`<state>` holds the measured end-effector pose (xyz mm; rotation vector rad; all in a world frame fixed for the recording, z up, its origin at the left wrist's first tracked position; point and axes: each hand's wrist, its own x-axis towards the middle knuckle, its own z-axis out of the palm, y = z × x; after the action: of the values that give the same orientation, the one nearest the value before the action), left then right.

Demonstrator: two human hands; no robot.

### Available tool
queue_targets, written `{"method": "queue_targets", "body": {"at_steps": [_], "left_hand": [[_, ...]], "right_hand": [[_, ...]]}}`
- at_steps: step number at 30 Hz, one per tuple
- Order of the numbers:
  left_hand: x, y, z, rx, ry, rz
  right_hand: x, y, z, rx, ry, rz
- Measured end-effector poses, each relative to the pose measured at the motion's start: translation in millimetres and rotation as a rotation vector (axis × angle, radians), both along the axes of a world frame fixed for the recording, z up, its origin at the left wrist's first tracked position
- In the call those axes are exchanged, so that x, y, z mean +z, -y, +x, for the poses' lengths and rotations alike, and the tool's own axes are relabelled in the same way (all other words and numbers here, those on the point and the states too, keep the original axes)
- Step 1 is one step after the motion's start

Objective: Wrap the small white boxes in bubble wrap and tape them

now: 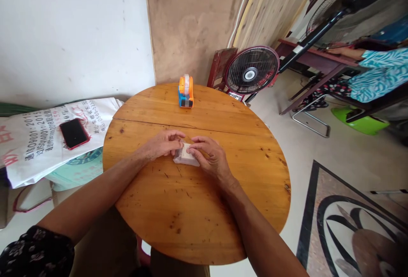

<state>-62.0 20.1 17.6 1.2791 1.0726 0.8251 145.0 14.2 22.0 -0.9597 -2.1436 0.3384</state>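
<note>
Hands meet at one small packet near the middle of the worktop, the left hand [164,144] at its left end and the right hand [212,156] at its right, with only the packet [184,156] between them. It is a pale, flat block in clear plastic wrap, lying on the wood, its long axis running roughly left to right, from one hand to the other, so each has an end of it. The right hand clasps more of it, thumb laid over the top and fingers curled toward the far edge; the left thumb and fingertips touch the far left corner, though whether they pinch the wrap I cannot tell. Around them spreads the round wooden worktop [191,213], bare on the near side. Straight ahead of the packet, well apart from it and near the far edge, stands an orange and blue tape dispenser [186,92]; the left fingertips sit slightly farther forward, so that hand is marginally nearer to it. Farther out, a phone [75,133] lies on a white printed sack [41,136] to the left, and a fan [250,75] stands beyond the right far edge.
</note>
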Motion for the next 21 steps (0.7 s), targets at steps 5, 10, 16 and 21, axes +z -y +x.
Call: {"method": "queue_targets", "body": {"at_steps": [5,10,16,21], "left_hand": [[1.0,0.0,-0.7,0.002,-0.024,-0.020],[-0.3,1.4,0.5,0.006,-0.098,0.096],[4.7,9.5,3.1,0.000,-0.425,0.298],[9.3,13.5,3.5,-0.022,-0.563,0.480]], "right_hand": [[1.8,-0.6,-3.7,-0.030,-0.050,-0.043],[2.2,-1.0,-5.4,-0.039,-0.151,-0.126],[3.8,1.1,-6.3,-0.044,-0.199,-0.189],[3.6,0.0,-7.4,-0.030,-0.300,-0.276]]}}
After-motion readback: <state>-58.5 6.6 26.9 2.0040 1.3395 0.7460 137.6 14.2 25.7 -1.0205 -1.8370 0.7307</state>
